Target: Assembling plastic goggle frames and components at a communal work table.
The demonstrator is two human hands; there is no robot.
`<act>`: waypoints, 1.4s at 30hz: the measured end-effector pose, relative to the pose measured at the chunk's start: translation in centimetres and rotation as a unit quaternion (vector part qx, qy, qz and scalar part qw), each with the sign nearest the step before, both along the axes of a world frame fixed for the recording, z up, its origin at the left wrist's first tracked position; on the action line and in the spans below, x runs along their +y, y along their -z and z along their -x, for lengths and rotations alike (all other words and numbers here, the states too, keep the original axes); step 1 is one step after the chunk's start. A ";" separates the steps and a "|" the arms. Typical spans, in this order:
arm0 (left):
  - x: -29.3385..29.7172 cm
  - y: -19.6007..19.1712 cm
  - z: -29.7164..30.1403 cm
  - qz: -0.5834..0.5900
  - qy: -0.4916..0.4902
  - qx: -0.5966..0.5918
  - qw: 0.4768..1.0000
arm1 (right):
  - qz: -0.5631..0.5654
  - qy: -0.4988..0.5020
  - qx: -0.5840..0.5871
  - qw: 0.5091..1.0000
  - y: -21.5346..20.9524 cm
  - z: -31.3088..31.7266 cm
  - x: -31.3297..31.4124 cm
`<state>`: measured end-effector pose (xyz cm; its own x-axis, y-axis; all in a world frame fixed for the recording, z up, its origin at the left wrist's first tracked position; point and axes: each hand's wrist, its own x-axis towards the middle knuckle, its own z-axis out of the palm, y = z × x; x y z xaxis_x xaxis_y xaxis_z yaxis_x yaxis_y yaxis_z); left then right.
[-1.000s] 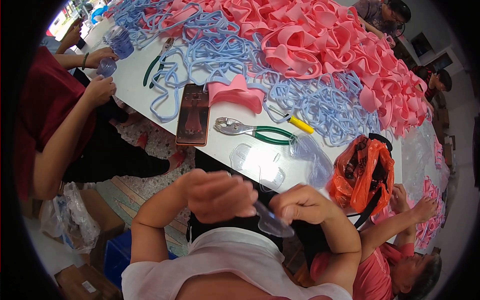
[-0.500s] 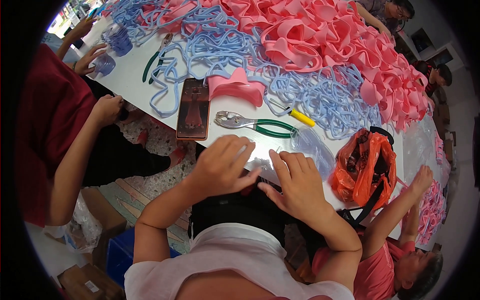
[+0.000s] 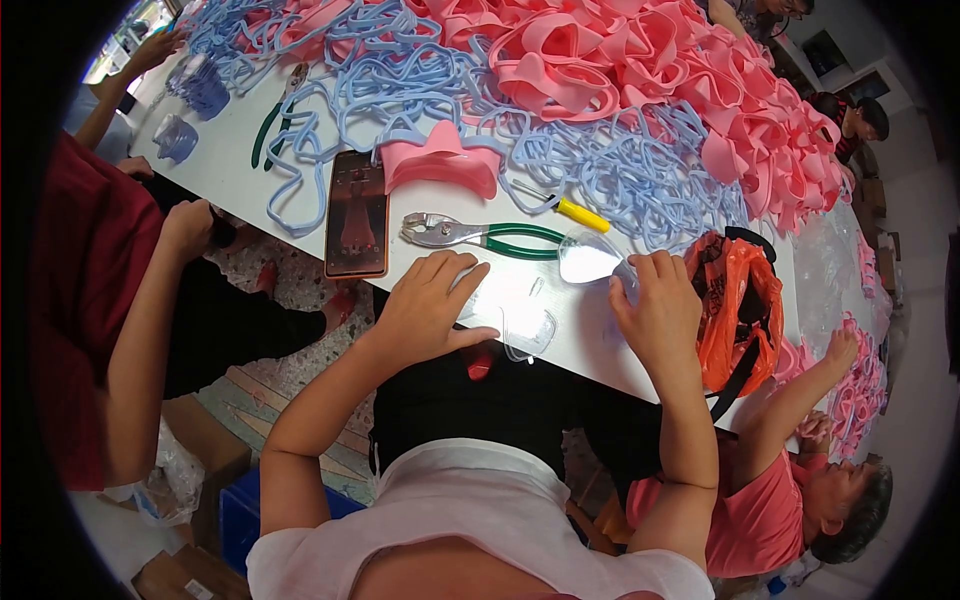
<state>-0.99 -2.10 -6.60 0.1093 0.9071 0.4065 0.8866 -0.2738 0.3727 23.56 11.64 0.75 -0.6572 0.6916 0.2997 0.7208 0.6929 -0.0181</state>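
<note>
My left hand (image 3: 430, 305) rests palm down at the table's front edge, its thumb held away from the fingers, with nothing visible in it. A clear curved plastic piece (image 3: 528, 332) lies by its thumb, partly over the edge. My right hand (image 3: 657, 305) bends its fingers and thumb onto the side of some clear, bluish lens-shaped plastic pieces (image 3: 590, 256); its palm side is hidden. Green-handled slip-joint pliers (image 3: 500, 238) lie just beyond both hands. Behind them is a pink crown-shaped piece (image 3: 440, 165) with a light blue strap.
A phone (image 3: 356, 215) lies left of the pliers, a yellow-handled screwdriver (image 3: 580, 213) right. Blue straps (image 3: 620, 170) and pink pieces (image 3: 600, 60) heap behind. A red plastic bag (image 3: 740, 310) stands right. More pliers (image 3: 280, 120) and stacked clear pieces (image 3: 200, 88) are left; co-workers sit on both sides.
My hands have moved apart: the right went right, to the clear pieces, the left slightly left and down to the table edge. The clear curved piece now shows between them. The co-worker's hand left the stacked pieces.
</note>
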 end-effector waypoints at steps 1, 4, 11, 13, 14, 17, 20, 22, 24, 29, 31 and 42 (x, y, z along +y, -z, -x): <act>0.1 0.3 0.0 0.003 -0.002 -0.001 1.000 | -0.010 -0.006 0.013 1.000 0.1 0.1 -0.1; 0.6 0.8 0.5 0.009 0.000 -0.013 1.000 | 0.010 -0.048 0.060 0.997 -0.5 0.8 -0.9; 1.3 1.1 1.0 -0.110 0.023 -0.007 0.994 | 0.176 -0.155 0.113 0.966 0.2 2.8 -2.8; 1.5 0.5 1.4 -0.154 0.047 0.015 0.987 | 0.179 -0.165 0.114 0.963 0.6 3.5 -2.9; 1.6 0.1 1.5 -0.155 0.048 0.014 0.987 | 0.176 -0.160 0.108 0.965 0.7 3.9 -2.8; 1.8 -1.0 1.8 -0.201 0.058 0.036 0.977 | 0.284 -0.142 0.108 0.942 -0.2 4.2 -2.1; 1.4 -2.1 1.9 -0.245 0.090 0.018 0.965 | 0.484 -0.161 0.102 0.854 -0.7 3.6 -0.9; 0.9 -2.5 1.9 -0.263 0.121 0.015 0.957 | 0.568 -0.193 0.089 0.795 -1.0 3.5 -0.7; 0.7 -2.7 2.0 -0.280 0.143 0.016 0.949 | 0.628 -0.280 0.102 0.719 -2.0 3.0 -1.2; -0.3 -4.3 1.6 -0.379 0.173 0.053 0.908 | 0.781 -0.293 0.167 0.526 -1.5 2.4 -2.0; -0.6 -4.5 1.3 -0.406 0.167 0.064 0.896 | 0.794 -0.294 0.175 0.502 -1.1 2.4 -2.0; -1.3 -5.6 0.3 -0.549 0.193 0.133 0.803 | 0.849 -0.293 0.140 0.416 -0.8 1.4 -3.9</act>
